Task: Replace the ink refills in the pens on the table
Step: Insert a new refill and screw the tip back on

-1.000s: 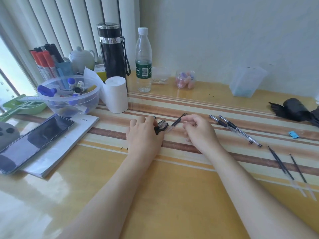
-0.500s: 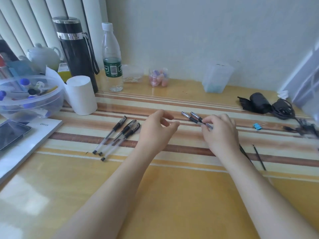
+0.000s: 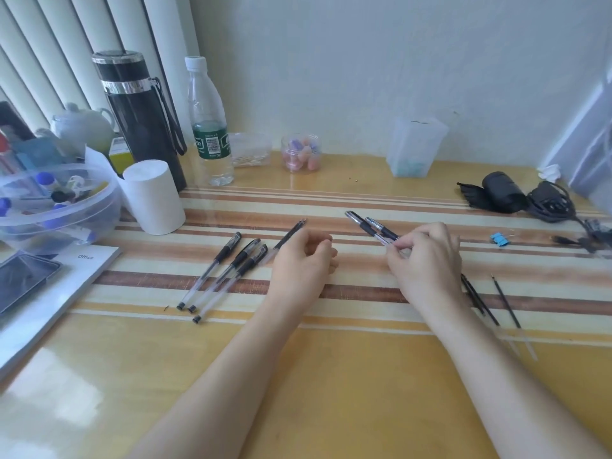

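Three capped black gel pens [image 3: 228,273] lie side by side on the striped table, left of my left hand [image 3: 301,265]. A thinner uncapped pen or refill [image 3: 288,237] lies slanted along that hand's left edge; whether they touch is unclear. My left hand rests on the table with loosely curled fingers and nothing in it. Two more black pens [image 3: 371,226] lie together at centre right, and my right hand [image 3: 425,260] pinches their near ends with its fingertips. Two loose black refills [image 3: 506,301] lie right of my right wrist.
A clear bowl [image 3: 99,213] of markers, a white paper roll [image 3: 154,197], a black flask [image 3: 142,120] and a water bottle [image 3: 210,127] stand at the back left. A phone [image 3: 23,279] lies on a booklet [image 3: 66,293]. A blue clip [image 3: 499,239] and a black cable bundle [image 3: 546,202] sit right.
My hands let go of the pen they held a second ago. The view swung right, and my right hand reached to the two pens at centre right and closed its fingertips on them.
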